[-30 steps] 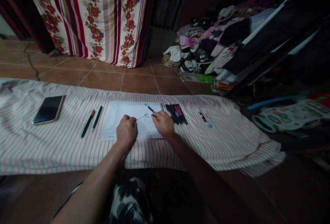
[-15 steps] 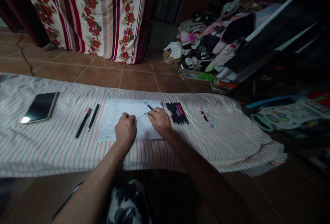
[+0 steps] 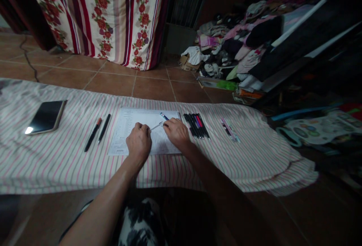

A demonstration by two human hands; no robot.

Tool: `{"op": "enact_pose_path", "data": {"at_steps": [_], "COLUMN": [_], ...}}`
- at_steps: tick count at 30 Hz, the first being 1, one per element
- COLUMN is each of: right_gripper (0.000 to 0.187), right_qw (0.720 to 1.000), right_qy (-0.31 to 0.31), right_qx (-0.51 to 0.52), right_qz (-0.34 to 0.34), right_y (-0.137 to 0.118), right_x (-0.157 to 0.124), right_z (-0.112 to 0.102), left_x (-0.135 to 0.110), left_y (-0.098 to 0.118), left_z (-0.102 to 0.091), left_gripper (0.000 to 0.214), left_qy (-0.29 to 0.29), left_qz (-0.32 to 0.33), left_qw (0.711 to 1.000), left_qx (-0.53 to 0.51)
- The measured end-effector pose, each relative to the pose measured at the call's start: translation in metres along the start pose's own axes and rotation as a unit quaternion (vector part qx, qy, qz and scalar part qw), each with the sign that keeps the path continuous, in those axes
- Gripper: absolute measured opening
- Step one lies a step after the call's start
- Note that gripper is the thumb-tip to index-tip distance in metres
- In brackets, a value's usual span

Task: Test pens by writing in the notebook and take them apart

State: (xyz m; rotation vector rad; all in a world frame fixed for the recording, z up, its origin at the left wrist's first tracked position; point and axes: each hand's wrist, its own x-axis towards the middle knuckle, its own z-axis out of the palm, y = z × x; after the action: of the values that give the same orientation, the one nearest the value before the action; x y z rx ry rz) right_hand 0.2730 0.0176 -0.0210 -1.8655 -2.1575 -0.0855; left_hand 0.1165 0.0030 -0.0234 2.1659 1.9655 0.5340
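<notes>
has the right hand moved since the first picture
Yes, slightly: the right hand has shifted left, away from the row of pens beside the notebook.

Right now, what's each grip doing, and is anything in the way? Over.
Left grip: holding thin rod. Right grip: at rod's far end, blue pen alongside, hold unclear. Pens right of pad; no visible obstruction.

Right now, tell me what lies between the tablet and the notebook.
The head view shows an orange-ended pen and a silver-tipped pen on the striped cloth.
</notes>
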Motion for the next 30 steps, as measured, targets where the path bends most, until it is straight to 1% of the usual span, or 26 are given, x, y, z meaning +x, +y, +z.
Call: {"op": "enact_pose_path", "data": {"at_steps": [3, 5, 7, 10, 12, 13, 15, 16, 18, 19, 24, 26, 30], "right_gripper": [0.018, 0.015, 0.013, 0.014, 0.017, 0.018, 0.021, 0.022, 0.024, 0.024, 0.024, 0.024, 0.025], "right_qw": [0.991, 0.969, 0.934, 0.871, 0.829, 0.811, 0.782, 0.77, 0.751, 0.744, 0.728, 0.72, 0.69], "right_qy": [0.032, 0.044, 0.049, 0.047, 0.047, 0.048, 0.054, 0.058, 0.065, 0.068, 0.068, 0.07, 0.078], "right_qx": [0.115, 0.22, 0.319, 0.449, 0.513, 0.537, 0.571, 0.585, 0.608, 0.616, 0.639, 0.648, 0.675], "right_qz": [0.058, 0.107, 0.151, 0.193, 0.218, 0.228, 0.243, 0.247, 0.251, 0.25, 0.238, 0.238, 0.249], "right_y": [-0.002, -0.003, -0.003, -0.003, -0.004, -0.005, -0.007, -0.008, -0.011, -0.012, -0.012, -0.01, -0.004], "right_x": [-0.003, -0.005, -0.008, -0.011, -0.013, -0.014, -0.017, -0.019, -0.023, -0.025, -0.031, -0.031, -0.031], "right_z": [-0.005, -0.005, -0.003, 0.0, 0.0, -0.001, -0.006, -0.008, -0.013, -0.015, -0.019, -0.02, -0.024], "left_x": [0.0, 0.0, -0.001, -0.001, 0.0, 0.001, 0.003, 0.004, 0.004, 0.004, 0.0, -0.001, -0.002], "left_y": [-0.001, -0.003, -0.005, -0.009, -0.013, -0.015, -0.02, -0.022, -0.025, -0.025, -0.021, -0.019, -0.018], "left_z": [-0.007, -0.012, -0.015, -0.019, -0.02, -0.02, -0.02, -0.019, -0.018, -0.019, -0.025, -0.028, -0.031], "left_gripper": [0.026, 0.025, 0.024, 0.024, 0.023, 0.022, 0.021, 0.021, 0.024, 0.025, 0.03, 0.03, 0.026], "left_qy": [0.011, 0.011, 0.013, 0.019, 0.02, 0.017, 0.009, 0.001, -0.013, -0.02, -0.045, -0.051, -0.059], "left_qz": [-0.002, -0.005, -0.008, -0.016, -0.032, -0.046, -0.079, -0.094, -0.103, -0.102, -0.098, -0.095, -0.081], "left_qw": [1.0, 1.0, 0.999, 0.996, 0.99, 0.982, 0.953, 0.932, 0.903, 0.894, 0.864, 0.857, 0.853], "left_qx": [-0.009, -0.018, -0.033, -0.081, -0.138, -0.183, -0.292, -0.35, -0.417, -0.436, -0.492, -0.504, -0.512]}}
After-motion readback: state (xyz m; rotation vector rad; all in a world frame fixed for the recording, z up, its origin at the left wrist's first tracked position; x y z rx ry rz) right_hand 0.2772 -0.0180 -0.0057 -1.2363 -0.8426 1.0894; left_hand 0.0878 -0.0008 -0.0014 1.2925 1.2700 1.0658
